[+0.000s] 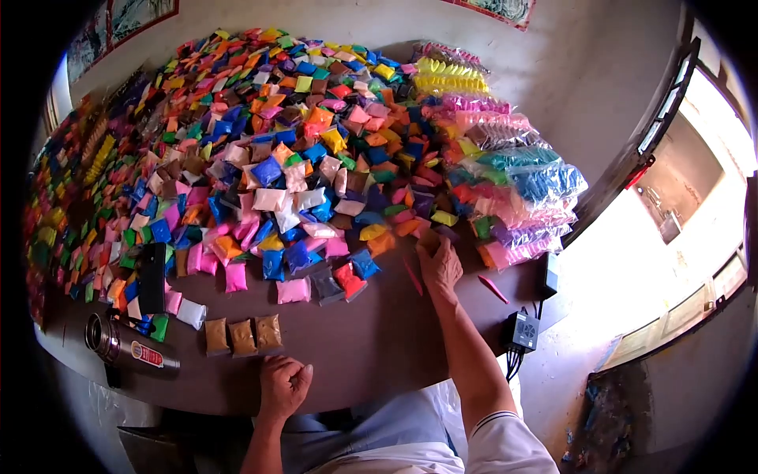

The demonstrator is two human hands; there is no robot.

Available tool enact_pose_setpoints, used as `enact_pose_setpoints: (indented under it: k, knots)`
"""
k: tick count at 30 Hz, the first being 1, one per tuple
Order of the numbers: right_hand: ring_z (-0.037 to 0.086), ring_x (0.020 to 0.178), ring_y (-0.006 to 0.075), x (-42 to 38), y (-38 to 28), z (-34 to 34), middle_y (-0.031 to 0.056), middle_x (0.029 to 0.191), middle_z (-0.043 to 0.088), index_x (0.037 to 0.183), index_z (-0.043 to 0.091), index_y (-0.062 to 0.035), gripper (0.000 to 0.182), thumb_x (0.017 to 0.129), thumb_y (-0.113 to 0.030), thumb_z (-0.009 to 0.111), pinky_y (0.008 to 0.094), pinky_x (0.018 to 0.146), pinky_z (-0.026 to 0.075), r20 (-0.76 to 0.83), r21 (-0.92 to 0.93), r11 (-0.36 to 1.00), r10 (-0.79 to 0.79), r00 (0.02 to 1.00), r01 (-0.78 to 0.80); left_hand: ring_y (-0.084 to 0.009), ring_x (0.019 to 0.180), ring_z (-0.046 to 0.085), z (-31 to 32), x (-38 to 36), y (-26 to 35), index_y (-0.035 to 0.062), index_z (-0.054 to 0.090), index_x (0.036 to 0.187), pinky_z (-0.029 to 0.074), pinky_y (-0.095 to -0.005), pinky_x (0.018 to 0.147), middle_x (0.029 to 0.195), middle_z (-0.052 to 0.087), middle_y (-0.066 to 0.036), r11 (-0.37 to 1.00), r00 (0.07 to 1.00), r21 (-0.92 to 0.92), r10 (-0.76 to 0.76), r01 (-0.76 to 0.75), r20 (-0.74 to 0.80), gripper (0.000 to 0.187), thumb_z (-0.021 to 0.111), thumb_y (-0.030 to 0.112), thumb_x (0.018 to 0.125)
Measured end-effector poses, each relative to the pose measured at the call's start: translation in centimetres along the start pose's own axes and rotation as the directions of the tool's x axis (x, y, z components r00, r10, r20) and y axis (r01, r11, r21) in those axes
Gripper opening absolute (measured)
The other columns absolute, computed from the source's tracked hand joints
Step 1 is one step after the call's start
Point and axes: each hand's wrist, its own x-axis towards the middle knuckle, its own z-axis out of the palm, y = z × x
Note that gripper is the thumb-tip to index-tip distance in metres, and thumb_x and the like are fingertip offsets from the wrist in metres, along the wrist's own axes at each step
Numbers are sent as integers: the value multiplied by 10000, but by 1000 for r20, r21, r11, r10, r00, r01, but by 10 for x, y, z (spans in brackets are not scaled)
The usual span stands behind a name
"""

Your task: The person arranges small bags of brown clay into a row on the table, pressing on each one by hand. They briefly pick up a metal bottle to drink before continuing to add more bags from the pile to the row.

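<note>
My right hand [440, 267] reaches forward to the front right of the pile, its fingers closed on a small brown packet [429, 238]. My left hand [285, 385] rests in a loose fist at the table's near edge, with nothing visible in it. Just beyond that fist, brown packets lie side by side in a row: a left one [216, 337], a middle one [242, 337] and a right one [268, 332]. The big heap of small colourful packets [268, 197] covers the far part of the table.
Stacked clear bags of colour-sorted packets [513, 174] stand right of the heap. Pink slim tools [493, 289] lie near my right hand. A steel flask [130, 347] lies at left, by a black phone-like object [151, 278]. A black box with cables [521, 331] sits at the right edge.
</note>
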Motion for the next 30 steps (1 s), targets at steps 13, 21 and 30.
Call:
enact_pose_setpoints:
  k: [13,21,30]
  knots:
    - [495,693,68,-21,-8,-38,-32,801,562,992,623,-43,207,866,-177,717,253,597,408,359,778,563,-36,933,-278,-264,614,586,-3,0,0,41,620,686,422,-393,713,635,600,-67,998,1000,-64,5,-6,-25,250,678,193,876]
    - [541,769,69,-143,-77,-59,-9,924,631,1242,575,-18,442,902,-250,736,234,651,428,706,663,408,-620,343,-627,-265,693,572,-12,-2,1,29,616,741,428,-363,726,697,588,-87,986,994,-134,-90,97,62,244,655,221,887]
    - [555,1006,115,-175,-110,-46,34,1101,630,1276,556,27,443,950,-238,695,296,902,475,722,597,449,-662,202,-665,-346,687,572,-8,5,2,36,613,757,428,-426,691,703,585,-127,975,993,-222,-33,7,-114,272,629,259,910]
